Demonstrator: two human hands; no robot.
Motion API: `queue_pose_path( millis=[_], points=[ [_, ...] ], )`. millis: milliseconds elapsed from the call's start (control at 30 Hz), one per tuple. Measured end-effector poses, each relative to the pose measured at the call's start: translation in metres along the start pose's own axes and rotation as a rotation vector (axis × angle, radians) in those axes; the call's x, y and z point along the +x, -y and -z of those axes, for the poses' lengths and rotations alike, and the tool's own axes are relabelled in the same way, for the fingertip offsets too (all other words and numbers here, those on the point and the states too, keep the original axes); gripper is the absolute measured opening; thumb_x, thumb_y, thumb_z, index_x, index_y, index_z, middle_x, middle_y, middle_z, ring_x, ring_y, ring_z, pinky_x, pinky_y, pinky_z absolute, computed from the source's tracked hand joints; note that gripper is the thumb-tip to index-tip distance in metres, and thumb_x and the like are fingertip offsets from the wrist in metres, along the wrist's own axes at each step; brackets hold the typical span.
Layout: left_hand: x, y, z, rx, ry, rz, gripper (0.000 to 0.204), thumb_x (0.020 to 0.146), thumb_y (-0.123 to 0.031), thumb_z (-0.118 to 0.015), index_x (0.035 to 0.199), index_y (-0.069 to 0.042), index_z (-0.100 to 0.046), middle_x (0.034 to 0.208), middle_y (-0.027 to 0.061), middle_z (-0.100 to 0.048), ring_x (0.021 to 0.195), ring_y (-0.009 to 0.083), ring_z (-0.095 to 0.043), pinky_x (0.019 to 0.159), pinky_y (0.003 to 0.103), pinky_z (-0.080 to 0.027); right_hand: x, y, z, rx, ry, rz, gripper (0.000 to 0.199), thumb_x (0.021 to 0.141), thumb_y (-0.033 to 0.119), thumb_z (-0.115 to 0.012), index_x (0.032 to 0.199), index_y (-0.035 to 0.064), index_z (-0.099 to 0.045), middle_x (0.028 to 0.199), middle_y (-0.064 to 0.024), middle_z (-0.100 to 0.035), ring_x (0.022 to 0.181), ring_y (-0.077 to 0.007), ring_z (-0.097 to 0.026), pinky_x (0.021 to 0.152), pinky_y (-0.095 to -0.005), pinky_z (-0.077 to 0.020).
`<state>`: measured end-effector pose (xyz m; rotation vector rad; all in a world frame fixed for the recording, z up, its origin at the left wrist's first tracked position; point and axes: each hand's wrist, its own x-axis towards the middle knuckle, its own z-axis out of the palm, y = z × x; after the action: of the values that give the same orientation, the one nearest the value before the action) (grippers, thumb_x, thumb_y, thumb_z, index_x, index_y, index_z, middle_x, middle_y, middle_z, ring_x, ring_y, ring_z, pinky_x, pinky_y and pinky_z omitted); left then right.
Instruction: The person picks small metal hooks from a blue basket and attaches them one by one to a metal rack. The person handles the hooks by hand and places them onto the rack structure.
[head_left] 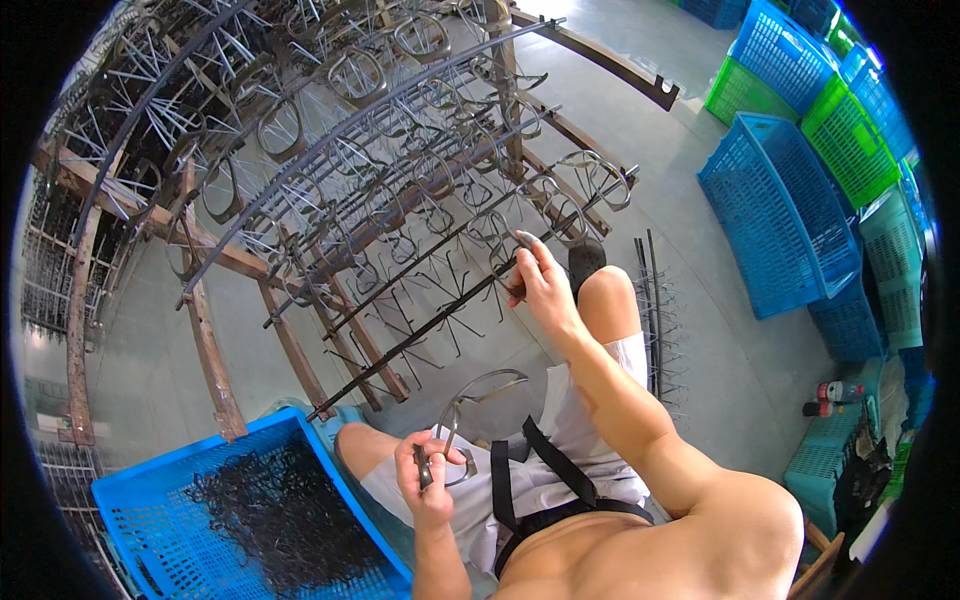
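Note:
My left hand (428, 482) is closed around curved grey metal loop pieces (452, 425), held above my lap. Their exact kind cannot be made out. Out in front, my right hand (540, 287) reaches to a dark hooked rod (437, 318) on the rack. Its fingers pinch a small grey metal part (524, 240), whose other end is hard to follow among the hooks. Near those fingertips, several similar metal loops (552, 205) hang on the rod's far right part. Bare bent hooks stick out along its nearer left part.
A brown rack (205, 350) with several rows of hanging loops stands ahead and left. At lower left is a blue basket (150, 490) holding a tangle of black wire-like pieces (285, 510). Hooked rods (652, 310) lie beside my leg. Blue crates (775, 220) and green crates (850, 140) are at right.

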<state>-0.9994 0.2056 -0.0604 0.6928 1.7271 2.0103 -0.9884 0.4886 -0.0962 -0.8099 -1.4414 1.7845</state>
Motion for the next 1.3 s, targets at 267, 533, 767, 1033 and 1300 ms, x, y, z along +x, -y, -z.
queue_pose_path(
  millis=[267, 533, 767, 1033, 1300],
  points=[
    [0.018, -0.012, 0.004, 0.039, 0.128, -0.194, 0.030, 0.086, -0.001, -0.047, 0.115, 0.002, -0.038, 0.070, 0.0088, -0.057, 0.062, 0.0156, -0.053, 0.066, 0.029, -0.045, -0.076, 0.039, 0.005, -0.284, 0.864, 0.106, 0.035, 0.094, 0.034, -0.050, 0.111, 0.0037, -0.056, 0.082, -0.0105, -0.053, 0.077, -0.0158, -0.052, 0.069, -0.0287, -0.0438],
    [0.027, -0.005, 0.017, -0.214, -0.149, -0.190, 0.032, 0.083, -0.001, -0.043, 0.115, -0.004, -0.042, 0.101, 0.0112, -0.049, 0.084, 0.0177, -0.052, 0.066, 0.028, -0.050, -0.067, 0.035, -0.015, 0.145, 0.357, -0.177, 0.023, 0.094, 0.023, -0.053, 0.099, 0.0014, -0.059, 0.057, 0.0048, -0.044, 0.044, -0.0035, -0.040, 0.040, -0.0205, -0.0312],
    [0.006, 0.007, 0.022, -0.531, -0.160, 0.299, 0.042, 0.076, 0.002, -0.052, 0.116, -0.008, -0.045, 0.091, 0.0063, -0.047, 0.076, 0.0145, -0.047, 0.067, 0.024, -0.043, -0.021, -0.012, -0.086, 0.007, -0.254, -0.011, 0.027, 0.094, 0.020, -0.053, 0.114, 0.0028, -0.058, 0.057, -0.0010, -0.053, 0.046, -0.0059, -0.048, 0.042, -0.0228, -0.0382],
    [0.010, 0.011, 0.031, -0.632, -0.091, 0.468, 0.026, 0.084, -0.003, -0.062, 0.107, -0.008, -0.051, 0.097, 0.0089, -0.059, 0.069, 0.0141, -0.054, 0.052, 0.023, -0.044, -0.012, -0.010, -0.085, 0.063, -0.182, -0.098, 0.026, 0.096, 0.019, -0.046, 0.113, 0.0007, -0.055, 0.055, 0.0009, -0.047, 0.041, -0.0066, -0.043, 0.036, -0.0227, -0.0316],
    [0.015, 0.013, 0.025, -0.472, -0.124, 0.330, 0.024, 0.079, -0.011, -0.071, 0.097, -0.007, -0.056, 0.084, 0.0070, -0.061, 0.064, 0.0153, -0.054, 0.056, 0.025, -0.042, -0.020, -0.009, -0.086, -0.093, -0.089, -0.061, 0.029, 0.094, 0.019, -0.048, 0.115, 0.0008, -0.056, 0.052, 0.0022, -0.044, 0.041, -0.0061, -0.043, 0.039, -0.0229, -0.0353]
  ],
)
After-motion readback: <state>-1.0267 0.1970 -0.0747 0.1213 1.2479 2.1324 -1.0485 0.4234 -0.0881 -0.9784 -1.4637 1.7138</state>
